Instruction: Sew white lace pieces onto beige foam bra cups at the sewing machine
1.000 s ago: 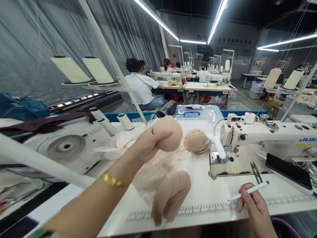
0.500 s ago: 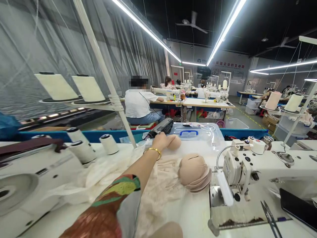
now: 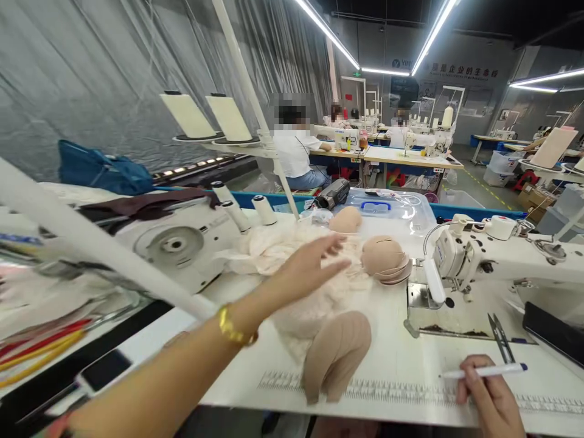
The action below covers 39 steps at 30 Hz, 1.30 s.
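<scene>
My left hand (image 3: 314, 261), a gold bracelet on its wrist, reaches over crumpled pale fabric (image 3: 269, 246) with fingers apart and nothing in them. Beyond its fingertips lies a beige moulded cup (image 3: 345, 219); to its right sits a stack of beige bra cups (image 3: 385, 258). Nearer me, another nested stack of cups (image 3: 340, 347) stands on edge across the ruler strip (image 3: 392, 392). At the lower right my right hand (image 3: 490, 392) grips a white pen (image 3: 497, 370), held almost level above the table.
A sewing machine (image 3: 465, 255) stands on the right, with tweezers (image 3: 500, 337) near its base. Another machine (image 3: 177, 243), thread cones (image 3: 264, 210) and a slanting white pole (image 3: 100, 243) are on the left. Behind lie a clear plastic box (image 3: 401, 210) and a seated co-worker (image 3: 294, 158).
My left hand has drawn back from the far beige cup, leaving it on the table. The view has tilted down, bringing my right hand with the pen and the near cup stack into sight.
</scene>
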Tool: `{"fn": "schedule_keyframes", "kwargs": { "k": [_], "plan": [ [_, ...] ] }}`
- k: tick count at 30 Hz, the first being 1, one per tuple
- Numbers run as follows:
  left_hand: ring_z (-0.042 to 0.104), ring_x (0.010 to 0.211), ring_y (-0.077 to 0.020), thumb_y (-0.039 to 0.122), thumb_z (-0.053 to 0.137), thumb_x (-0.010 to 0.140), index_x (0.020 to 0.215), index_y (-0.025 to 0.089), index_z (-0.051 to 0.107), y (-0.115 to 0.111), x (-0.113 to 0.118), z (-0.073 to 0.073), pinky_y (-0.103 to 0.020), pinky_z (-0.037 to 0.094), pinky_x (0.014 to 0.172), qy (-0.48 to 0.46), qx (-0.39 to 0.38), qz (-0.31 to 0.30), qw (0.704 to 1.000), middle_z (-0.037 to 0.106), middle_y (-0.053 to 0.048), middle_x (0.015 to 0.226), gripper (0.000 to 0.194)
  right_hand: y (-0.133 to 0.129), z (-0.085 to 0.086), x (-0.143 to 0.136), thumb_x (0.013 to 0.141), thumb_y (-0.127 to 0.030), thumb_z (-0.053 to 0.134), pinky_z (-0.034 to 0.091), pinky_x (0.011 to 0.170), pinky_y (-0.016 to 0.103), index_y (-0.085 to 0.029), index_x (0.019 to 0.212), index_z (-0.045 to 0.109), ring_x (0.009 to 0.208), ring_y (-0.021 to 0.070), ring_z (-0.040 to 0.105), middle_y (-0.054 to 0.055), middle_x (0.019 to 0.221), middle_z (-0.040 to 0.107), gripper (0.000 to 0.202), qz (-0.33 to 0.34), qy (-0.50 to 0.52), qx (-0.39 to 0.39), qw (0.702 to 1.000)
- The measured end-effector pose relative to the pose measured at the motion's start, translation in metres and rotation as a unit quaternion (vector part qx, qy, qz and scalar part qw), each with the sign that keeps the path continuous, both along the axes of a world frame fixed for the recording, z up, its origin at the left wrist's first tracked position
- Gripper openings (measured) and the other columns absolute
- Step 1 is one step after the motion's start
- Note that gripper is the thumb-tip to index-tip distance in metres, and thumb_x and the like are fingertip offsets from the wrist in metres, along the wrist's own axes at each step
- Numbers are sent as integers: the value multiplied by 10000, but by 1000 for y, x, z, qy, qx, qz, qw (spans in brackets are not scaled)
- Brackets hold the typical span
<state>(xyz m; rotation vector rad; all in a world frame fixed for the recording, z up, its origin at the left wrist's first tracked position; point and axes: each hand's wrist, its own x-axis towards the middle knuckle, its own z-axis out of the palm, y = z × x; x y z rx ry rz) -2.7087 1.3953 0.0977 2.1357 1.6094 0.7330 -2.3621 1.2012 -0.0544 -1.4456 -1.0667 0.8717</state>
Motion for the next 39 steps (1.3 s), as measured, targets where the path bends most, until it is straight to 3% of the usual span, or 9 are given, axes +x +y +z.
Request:
{"fn": "schedule_keyframes", "kwargs": {
  "k": [5, 8, 11, 19, 30, 32, 34, 38, 39],
  "plan": [
    [586, 1376, -445, 492, 853, 711, 1455, 180, 612, -111, 0, -69, -611, 491, 1149, 34, -45, -4, 998, 650, -210, 1471, 841, 6, 5, -5, 1004, -682, 594, 540, 822, 349, -249, 1074, 699, 828, 248, 675, 33, 798, 720, 451, 36, -23, 6, 999],
    [545, 1409, -463, 383, 884, 696, 1527, 181, 555, -137, 15, -111, -648, 442, 1190, 28, -7, 17, 999, 606, -218, 1509, 917, 12, 10, -26, 1023, -656, 581, 570, 965, 407, -262, 1177, 710, 1062, 293, 716, 98, 1120, 769, 442, 125, -16, 0, 992],
    [588, 1354, -442, 258, 813, 755, 1577, 256, 507, -147, 35, -136, -639, 497, 1137, 9, 44, -22, 999, 633, -180, 1469, 877, 21, 17, -51, 1050, -634, 545, 531, 1114, 465, -290, 1295, 682, 1289, 315, 653, 114, 1398, 687, 444, 188, -15, 4, 982],
    [679, 1179, -355, 14, 508, 800, 1623, 219, 399, -140, 61, -144, -544, 598, 1001, -14, 105, -96, 990, 691, -167, 1334, 856, 30, 30, -78, 1041, -659, 536, 490, 1156, 465, -257, 1287, 647, 1322, 314, 615, 107, 1353, 684, 484, 184, -10, 29, 982],
    [529, 1477, -338, 180, 578, 930, 1606, 216, 448, -172, 113, -156, -565, 409, 1256, -251, -15, -57, 966, 555, -190, 1585, 689, 13, 8, -95, 896, -651, 755, 422, 1195, 491, -262, 1381, 575, 1359, 361, 562, 117, 1435, 592, 647, 26, 45, 67, 996],
    [471, 1527, -356, 254, 663, 915, 1609, 224, 457, -175, 120, -158, -567, 327, 1302, -337, -54, -43, 939, 508, -183, 1638, 724, 14, 6, -92, 882, -663, 762, 437, 1180, 482, -259, 1347, 603, 1344, 361, 576, 115, 1397, 619, 636, 19, 45, 70, 996],
    [423, 1562, -370, 347, 751, 878, 1607, 257, 477, -175, 125, -158, -547, 278, 1325, -457, -141, -43, 877, 495, -152, 1662, 784, 14, 6, -88, 875, -667, 766, 472, 1148, 463, -257, 1312, 628, 1320, 357, 597, 110, 1358, 652, 614, 12, 50, 65, 997],
    [412, 1572, -368, 539, 793, 843, 1491, 334, 641, -167, 125, -157, -517, 297, 1320, -692, -330, -82, 637, 614, -77, 1579, 696, 15, 5, -81, 868, -664, 775, 550, 1066, 433, -262, 1286, 636, 1293, 351, 628, 99, 1331, 695, 596, 7, 85, 52, 995],
    [430, 1562, -367, 526, 821, 820, 1427, 332, 700, -165, 124, -157, -506, 305, 1317, -716, -346, -83, 600, 643, -71, 1551, 649, 14, 6, -80, 862, -666, 780, 567, 1042, 432, -263, 1277, 637, 1284, 352, 637, 96, 1319, 706, 597, 11, 98, 53, 994]
  ]
}}
